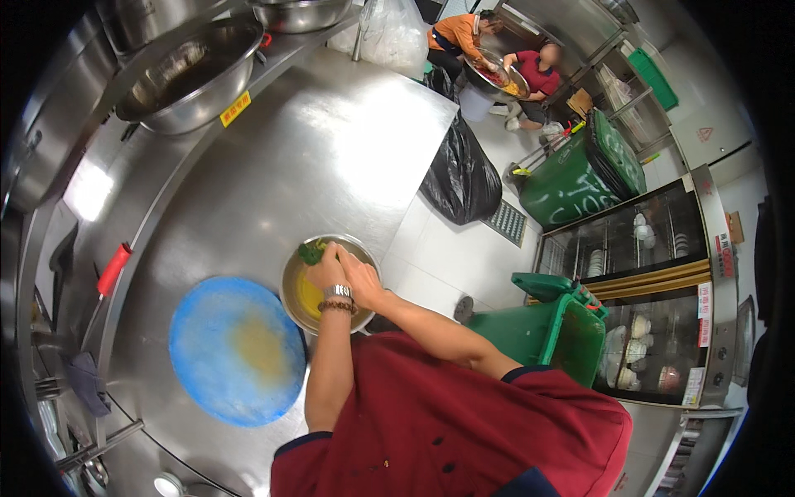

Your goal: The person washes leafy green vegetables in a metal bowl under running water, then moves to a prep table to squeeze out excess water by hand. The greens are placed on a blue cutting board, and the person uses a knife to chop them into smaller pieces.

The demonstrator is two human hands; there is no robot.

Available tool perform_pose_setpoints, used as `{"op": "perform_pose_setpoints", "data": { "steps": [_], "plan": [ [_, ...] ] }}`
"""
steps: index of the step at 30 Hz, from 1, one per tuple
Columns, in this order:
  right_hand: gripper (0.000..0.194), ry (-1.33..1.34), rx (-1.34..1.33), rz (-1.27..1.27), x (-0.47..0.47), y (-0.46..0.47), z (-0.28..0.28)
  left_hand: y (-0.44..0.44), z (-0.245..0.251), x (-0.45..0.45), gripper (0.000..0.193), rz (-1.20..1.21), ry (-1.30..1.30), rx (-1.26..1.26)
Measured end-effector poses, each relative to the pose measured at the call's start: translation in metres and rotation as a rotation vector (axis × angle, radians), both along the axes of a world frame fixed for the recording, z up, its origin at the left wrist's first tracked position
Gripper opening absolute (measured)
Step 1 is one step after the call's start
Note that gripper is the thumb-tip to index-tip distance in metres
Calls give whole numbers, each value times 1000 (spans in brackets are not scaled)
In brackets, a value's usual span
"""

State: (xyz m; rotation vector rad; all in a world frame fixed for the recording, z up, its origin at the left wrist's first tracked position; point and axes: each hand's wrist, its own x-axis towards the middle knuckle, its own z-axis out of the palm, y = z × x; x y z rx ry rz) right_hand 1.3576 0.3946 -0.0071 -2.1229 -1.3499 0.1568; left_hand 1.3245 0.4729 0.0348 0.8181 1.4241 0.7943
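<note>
My left hand, with a metal watch and a beaded bracelet on its wrist, is pressed against my right hand. Together they grip a dark green leafy vegetable, which pokes out past the left fingers. Most of it is hidden by the hands. Beneath them is a round metal bowl with yellow liquid inside. Just left of the bowl, a round blue cutting board with a brownish stain lies on the stainless steel table.
A raised shelf at left holds a large metal basin; a red-handled tool leans near its edge. Right of the table are a black garbage bag, green bins and a glass-door dish cabinet. Two people work over a basin beyond.
</note>
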Motion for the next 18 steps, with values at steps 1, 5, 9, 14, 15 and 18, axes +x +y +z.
{"op": "perform_pose_setpoints", "data": {
  "steps": [1, 5, 9, 14, 15, 18],
  "plan": [
    [83, -15, -81, 1, 5, -2, -11, 5, -11, 0, 29, -9, 28, 32],
    [72, 15, -333, -5, 13, -8, -38, 6, -47, 4, 36, -540, 472, 362],
    [55, -13, -267, 5, -4, -3, -2, 10, -52, 9, 23, 20, 116, -32],
    [50, -9, -347, 40, -2, -4, -10, 8, -48, 0, 20, -3, -83, -200],
    [50, -2, -356, 46, -2, -5, -11, 9, -48, -2, 21, -44, -24, -198],
    [55, -3, -390, 47, 0, -1, -17, 12, -50, -3, 23, -56, 31, -180]
  ]
}}
